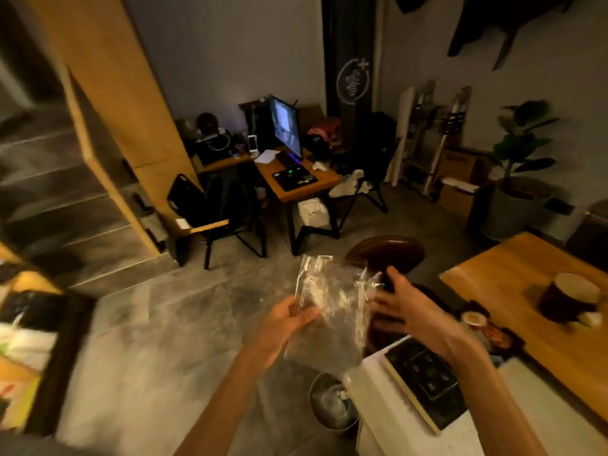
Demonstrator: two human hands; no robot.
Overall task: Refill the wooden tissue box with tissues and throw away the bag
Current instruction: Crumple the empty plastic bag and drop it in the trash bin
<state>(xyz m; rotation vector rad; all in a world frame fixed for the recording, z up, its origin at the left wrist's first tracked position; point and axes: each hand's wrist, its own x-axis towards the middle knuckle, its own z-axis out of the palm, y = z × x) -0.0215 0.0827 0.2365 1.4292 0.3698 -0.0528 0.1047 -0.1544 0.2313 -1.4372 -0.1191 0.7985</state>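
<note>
An empty clear plastic bag hangs crumpled in front of me, above the floor. My left hand pinches its lower left edge between thumb and fingers. My right hand is at the bag's right edge, fingers spread and touching the plastic. Below the bag, a small round bin with a liner stands on the floor beside a white counter. No wooden tissue box can be made out in this view.
A dark flat box lies on the white counter. A wooden table at right carries a dark cup. A round dark stool stands ahead. Desks, chairs and a lit monitor fill the back.
</note>
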